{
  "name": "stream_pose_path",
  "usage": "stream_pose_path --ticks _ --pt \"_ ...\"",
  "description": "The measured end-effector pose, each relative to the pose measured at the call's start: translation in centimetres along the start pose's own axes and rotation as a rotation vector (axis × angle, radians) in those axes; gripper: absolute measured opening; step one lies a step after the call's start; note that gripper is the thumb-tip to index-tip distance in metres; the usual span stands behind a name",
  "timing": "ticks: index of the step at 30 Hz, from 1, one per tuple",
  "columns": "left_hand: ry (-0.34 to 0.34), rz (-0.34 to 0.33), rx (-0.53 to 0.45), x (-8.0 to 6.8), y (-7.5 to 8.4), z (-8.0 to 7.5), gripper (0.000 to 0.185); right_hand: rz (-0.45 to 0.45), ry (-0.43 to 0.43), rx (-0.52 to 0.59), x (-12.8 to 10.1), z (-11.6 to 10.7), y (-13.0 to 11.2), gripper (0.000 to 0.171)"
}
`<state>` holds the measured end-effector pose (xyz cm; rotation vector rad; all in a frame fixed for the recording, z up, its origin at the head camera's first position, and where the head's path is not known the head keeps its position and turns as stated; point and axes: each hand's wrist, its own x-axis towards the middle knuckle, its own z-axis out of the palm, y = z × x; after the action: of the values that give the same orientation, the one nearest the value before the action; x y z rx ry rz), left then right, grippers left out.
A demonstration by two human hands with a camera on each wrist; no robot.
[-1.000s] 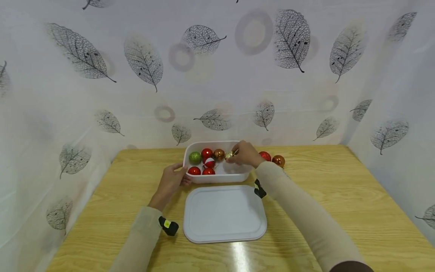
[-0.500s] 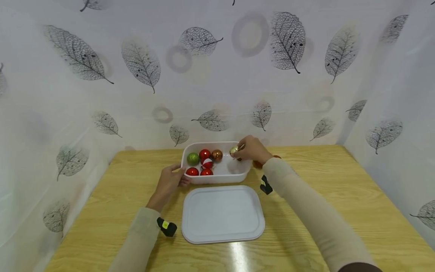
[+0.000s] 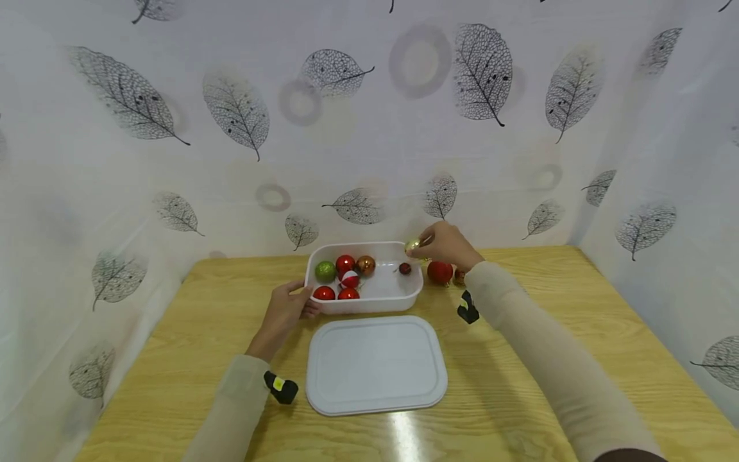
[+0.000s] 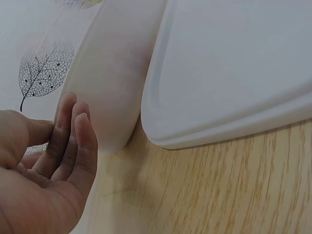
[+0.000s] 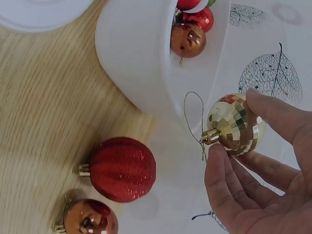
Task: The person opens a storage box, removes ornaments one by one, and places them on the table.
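My right hand [image 3: 451, 245] pinches a gold mirrored Christmas bauble [image 5: 235, 124] with a string loop, raised above the far right corner of a white plastic box [image 3: 381, 304]. My left hand [image 3: 284, 312] grips the box's left end, thumb at the rim and fingers [image 4: 87, 141] against the outer wall. Inside the box, mostly at the left, are a green bauble [image 3: 326, 271], a red-and-white one [image 3: 349, 279], a copper one [image 3: 365, 265] and several red ones [image 3: 324, 293]. A small dark red ball [image 3: 405, 268] shows at the box's right end.
A white lid [image 3: 376, 364] lies flat on the wooden table [image 3: 190, 333] in front of the box. Right of the box sit a ribbed red bauble [image 5: 123, 169] and a copper bauble [image 5: 91, 218]. A leaf-patterned curtain [image 3: 358, 141] hangs behind.
My right hand has lifted the gold bauble from inside the box up and to the right. The small dark red ball has come into sight. My left hand stays on the box.
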<state>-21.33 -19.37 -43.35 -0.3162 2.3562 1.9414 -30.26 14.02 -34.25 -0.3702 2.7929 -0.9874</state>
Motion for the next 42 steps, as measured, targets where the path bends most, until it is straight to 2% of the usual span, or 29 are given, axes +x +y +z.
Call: stream_pose_path --ticks 8,16,22,31,42 --pt "-0.003 -0.010 -0.006 0.0 0.0 0.0 0.047 0.016 -0.004 0.058 -0.6 -2.2 1.6 0.058" --pt "0.001 -0.009 0.000 -0.1 0.1 0.0 0.048 0.025 0.014 0.035 -1.7 -4.5 3.4 0.056" --pt "-0.006 -0.011 -0.001 -0.1 0.1 -0.1 0.048 0.038 0.029 0.022 -2.5 -5.8 4.8 0.061" --pt "-0.012 -0.015 0.005 -0.2 0.1 -0.1 0.049 0.085 0.033 0.027 -3.5 -6.5 7.4 0.065" --pt "-0.015 -0.006 0.014 -0.1 0.0 -0.1 0.049 0.142 0.034 0.050 -4.3 -6.3 10.5 0.066"
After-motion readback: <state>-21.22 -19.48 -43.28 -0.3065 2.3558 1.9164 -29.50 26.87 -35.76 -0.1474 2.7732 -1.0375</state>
